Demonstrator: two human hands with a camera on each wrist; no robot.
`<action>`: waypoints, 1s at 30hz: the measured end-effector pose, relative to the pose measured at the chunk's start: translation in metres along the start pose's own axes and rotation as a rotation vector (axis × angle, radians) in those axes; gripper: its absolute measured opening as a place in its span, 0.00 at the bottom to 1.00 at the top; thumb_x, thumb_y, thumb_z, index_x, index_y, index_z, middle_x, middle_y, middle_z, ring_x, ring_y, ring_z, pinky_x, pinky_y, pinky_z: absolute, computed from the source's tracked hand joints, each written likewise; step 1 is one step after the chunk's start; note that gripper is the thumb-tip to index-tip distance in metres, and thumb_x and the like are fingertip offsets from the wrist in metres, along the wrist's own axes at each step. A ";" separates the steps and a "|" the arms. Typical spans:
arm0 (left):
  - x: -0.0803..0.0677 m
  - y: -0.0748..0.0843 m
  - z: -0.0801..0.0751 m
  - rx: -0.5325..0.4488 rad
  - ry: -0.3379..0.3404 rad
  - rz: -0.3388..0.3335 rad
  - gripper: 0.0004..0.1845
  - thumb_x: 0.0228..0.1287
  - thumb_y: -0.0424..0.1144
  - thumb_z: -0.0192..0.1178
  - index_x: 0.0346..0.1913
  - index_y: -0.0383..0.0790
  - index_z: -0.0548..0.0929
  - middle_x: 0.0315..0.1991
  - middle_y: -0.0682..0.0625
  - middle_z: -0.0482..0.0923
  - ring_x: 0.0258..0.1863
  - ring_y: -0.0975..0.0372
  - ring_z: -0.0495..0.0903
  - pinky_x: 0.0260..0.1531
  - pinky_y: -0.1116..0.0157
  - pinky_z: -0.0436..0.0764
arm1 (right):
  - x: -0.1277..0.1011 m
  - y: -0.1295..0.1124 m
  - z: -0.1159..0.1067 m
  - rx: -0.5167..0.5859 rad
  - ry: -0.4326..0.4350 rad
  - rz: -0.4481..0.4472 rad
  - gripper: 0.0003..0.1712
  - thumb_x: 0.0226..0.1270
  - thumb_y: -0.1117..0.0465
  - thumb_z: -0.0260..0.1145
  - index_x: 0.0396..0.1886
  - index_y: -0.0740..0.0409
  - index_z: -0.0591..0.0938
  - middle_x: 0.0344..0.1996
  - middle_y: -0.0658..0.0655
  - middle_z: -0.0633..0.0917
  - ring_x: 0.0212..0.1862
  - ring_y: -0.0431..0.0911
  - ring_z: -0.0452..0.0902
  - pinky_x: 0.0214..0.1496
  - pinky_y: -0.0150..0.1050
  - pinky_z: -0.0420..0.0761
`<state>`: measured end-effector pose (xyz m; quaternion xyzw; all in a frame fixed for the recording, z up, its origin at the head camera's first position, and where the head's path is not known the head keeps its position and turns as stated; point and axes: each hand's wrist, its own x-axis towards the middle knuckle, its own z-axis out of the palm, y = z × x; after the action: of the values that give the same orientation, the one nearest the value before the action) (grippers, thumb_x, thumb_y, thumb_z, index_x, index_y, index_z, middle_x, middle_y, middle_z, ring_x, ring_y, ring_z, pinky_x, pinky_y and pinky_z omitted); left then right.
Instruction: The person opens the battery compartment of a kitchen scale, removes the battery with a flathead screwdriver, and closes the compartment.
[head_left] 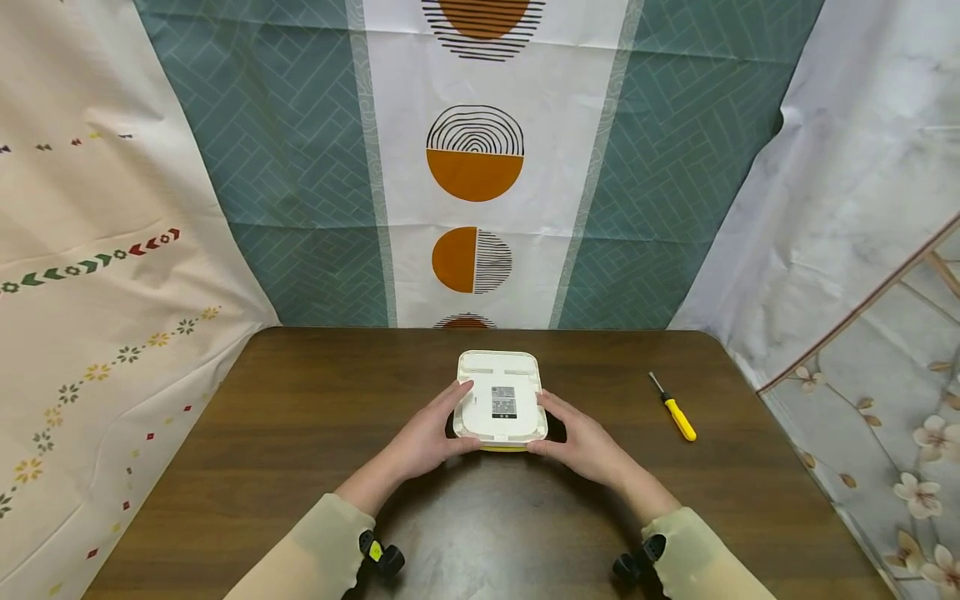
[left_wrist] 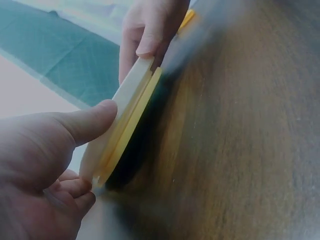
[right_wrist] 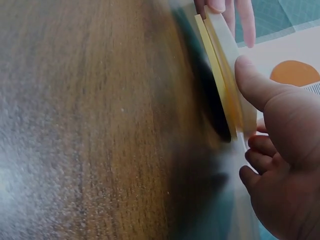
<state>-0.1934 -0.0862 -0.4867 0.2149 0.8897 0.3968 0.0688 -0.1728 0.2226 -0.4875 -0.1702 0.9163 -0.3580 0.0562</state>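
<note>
Head view shows us a person's two hands clasping a flat white device (head_left: 501, 398) that lies underside up near the middle of a dark wooden table (head_left: 285, 433), a grey label facing the ceiling and a thin yellow layer peeking out along its near edge. We see the left hand (head_left: 426, 440) on the device's left side and the right hand (head_left: 583, 443) on its right, each with fingers curled along an edge and thumb near the closest corner. The device's long axis runs away from the person, toward the patterned cloth backdrop (head_left: 474, 167), so both hands flank it evenly and neither sits nearer than the other.

From the left wrist camera we make out the left thumb (left_wrist: 87, 122) pressed against the white rim (left_wrist: 127, 97), with the yellow seam (left_wrist: 131, 125) just beneath it. From the right wrist camera we see the right thumb (right_wrist: 255, 82) planted on the same rim from the opposite side.

A yellow-handled screwdriver (head_left: 674, 407) lies well apart on the right, untouched, its tip pointing away from the person.
</note>
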 end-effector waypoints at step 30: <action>0.017 -0.011 -0.013 0.100 0.045 -0.005 0.41 0.85 0.53 0.62 0.89 0.41 0.59 0.89 0.38 0.53 0.85 0.43 0.59 0.79 0.40 0.66 | 0.005 0.002 0.006 -0.094 0.029 0.008 0.59 0.68 0.42 0.83 0.88 0.62 0.65 0.86 0.64 0.63 0.87 0.62 0.55 0.81 0.64 0.67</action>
<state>-0.2160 -0.0943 -0.4856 0.2070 0.9102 0.3567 0.0387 -0.1763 0.2187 -0.4934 -0.1635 0.9335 -0.3170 0.0362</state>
